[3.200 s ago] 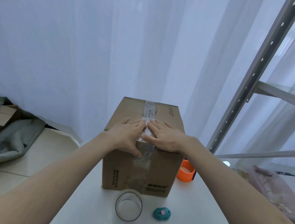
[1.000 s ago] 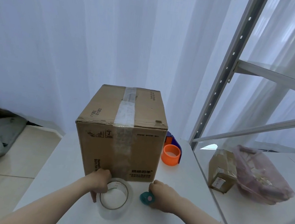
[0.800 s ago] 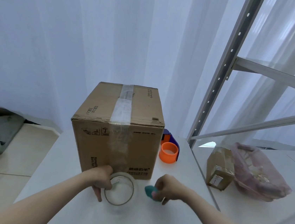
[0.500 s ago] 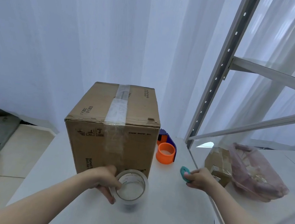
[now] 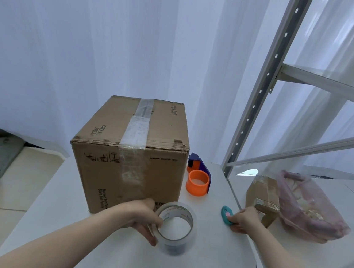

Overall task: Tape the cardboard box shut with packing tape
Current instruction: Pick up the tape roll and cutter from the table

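Observation:
A brown cardboard box (image 5: 105, 169) stands on the white table (image 5: 205, 260), its flaps closed under a strip of clear tape (image 5: 137, 127) that runs over the top and down the front. Just in front of the box, my left hand (image 5: 140, 215) grips a roll of clear packing tape (image 5: 175, 228) by its left rim. My right hand (image 5: 244, 218) is at the table's right edge with its fingertips on a small teal cutter (image 5: 226, 214).
An orange and purple tape dispenser (image 5: 198, 179) sits right of the box. Beyond the table's right edge are a small cardboard parcel (image 5: 264, 194), a pink plastic bag (image 5: 308, 208) and a grey metal shelf post (image 5: 263, 82). White curtains hang behind.
Both hands left the box top and came down to the table front. The left took the tape roll; the right carried the teal cutter from beside the roll to the table's right edge.

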